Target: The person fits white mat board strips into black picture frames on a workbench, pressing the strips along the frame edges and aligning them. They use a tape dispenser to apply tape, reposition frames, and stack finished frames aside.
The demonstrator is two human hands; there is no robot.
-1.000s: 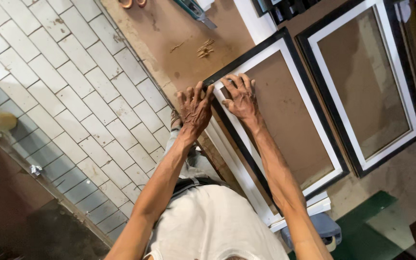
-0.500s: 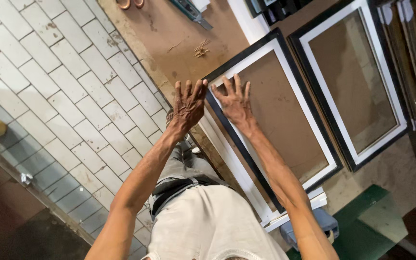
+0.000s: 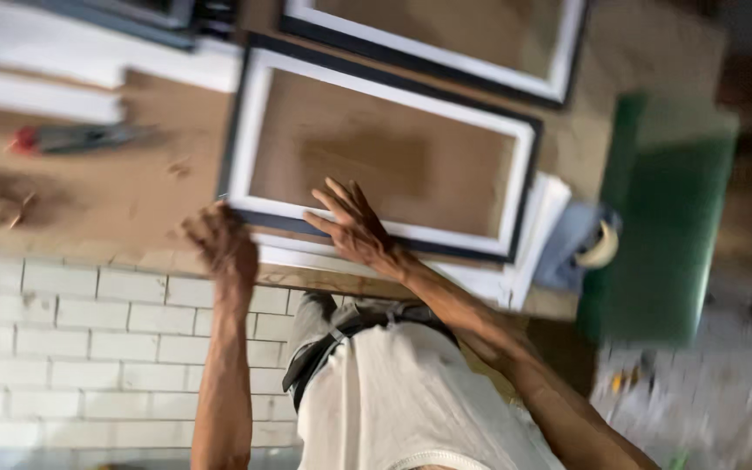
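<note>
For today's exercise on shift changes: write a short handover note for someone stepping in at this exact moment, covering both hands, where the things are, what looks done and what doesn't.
Left hand: curled at the near left corner of the black-and-white picture frame; grip blurred.
Right hand: open, fingers spread flat on the frame's near rail.
The frame lies face down on the brown worktable, brown backing showing. A second frame lies beyond it; a red-handled tool lies to the left.
Done: backing sits in the frame.
Left: cannot tell whether it is fastened.

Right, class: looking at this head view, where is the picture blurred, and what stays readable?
Head view: motion blur smears everything; left hand and red-handled tool soft, right edge murkiest; right hand on the black-and-white frame stays readable; light even, no glare.
</note>
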